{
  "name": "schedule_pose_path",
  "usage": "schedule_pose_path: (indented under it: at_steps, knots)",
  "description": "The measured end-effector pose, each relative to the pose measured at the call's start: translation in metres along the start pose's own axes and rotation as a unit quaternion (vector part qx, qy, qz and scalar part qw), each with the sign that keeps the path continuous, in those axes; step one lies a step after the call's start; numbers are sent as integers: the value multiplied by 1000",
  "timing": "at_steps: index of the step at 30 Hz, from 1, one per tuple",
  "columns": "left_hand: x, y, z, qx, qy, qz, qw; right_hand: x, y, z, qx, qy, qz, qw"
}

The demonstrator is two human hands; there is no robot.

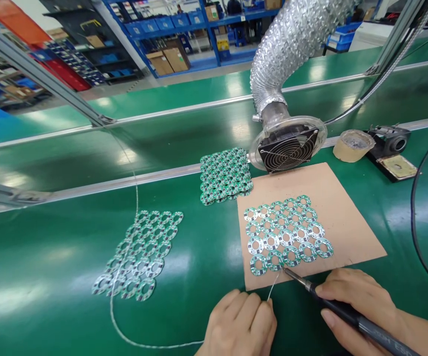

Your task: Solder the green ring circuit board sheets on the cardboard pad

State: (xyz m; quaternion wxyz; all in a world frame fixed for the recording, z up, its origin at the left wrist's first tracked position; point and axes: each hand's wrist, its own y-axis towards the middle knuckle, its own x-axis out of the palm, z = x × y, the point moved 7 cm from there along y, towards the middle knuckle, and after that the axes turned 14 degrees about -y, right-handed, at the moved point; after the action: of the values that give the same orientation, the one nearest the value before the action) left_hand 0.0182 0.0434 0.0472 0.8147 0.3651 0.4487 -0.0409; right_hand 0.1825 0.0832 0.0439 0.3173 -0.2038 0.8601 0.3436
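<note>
The green worktop (199, 247) is shiny. A green ring sheet (279, 241) lies on a brown board (347, 232). The left hand (239, 324) pinches thin wire (272, 289) in its grip; the right hand (365, 299) wraps its grip around a soldering iron (342, 310). Blue shelves (208, 32) stand across the room.

The bench (199, 262) has a glossy green top. Placed directly on it, from the worker's left: one flat panel of ring-shaped circuit boards (139, 256); a white strand (143, 345), routed over that panel and curving toward the front; a stack of similar panels (224, 175) near the metal rail (162, 175); a brown cardboard sheet (351, 237); at rear right, a squat tan round item (347, 153) beside a dark holder (384, 154) with a yellowish pad (399, 167).
</note>
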Motion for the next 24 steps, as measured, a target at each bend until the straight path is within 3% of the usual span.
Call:
schedule_pose_path:
  at_steps: [12, 18, 24]
  knots:
    - [0, 1, -4, -8, -18, 3, 1000, -6, 4, 1, 8, 4, 26, 1000]
    - [1, 7, -7, 14, -28, -24, 999, -10, 11, -3, -5, -14, 22, 1000]
    - [5, 9, -8, 19, -21, -45, 999, -3, 0, 3, 15, -4, 20, 1000]
